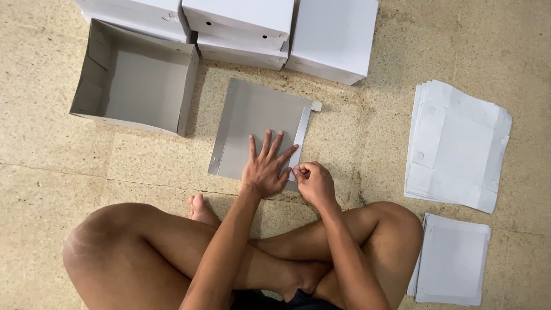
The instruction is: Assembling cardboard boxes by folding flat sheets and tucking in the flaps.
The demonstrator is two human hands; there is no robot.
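Crossed legs [172, 252] nearest; left hand [265, 169] flat and spread on the grey box blank [252, 123], right hand [313, 181] pinching its side flap [301, 135], mid-fold; next, crease it upright

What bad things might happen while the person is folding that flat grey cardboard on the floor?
The left hand presses flat on the cardboard sheet while the right hand pinches its side flap. The flap might crease crookedly or tear at the fold. The sheet might also slide on the floor, since only one palm holds it. The thin edge could perhaps cut a finger.
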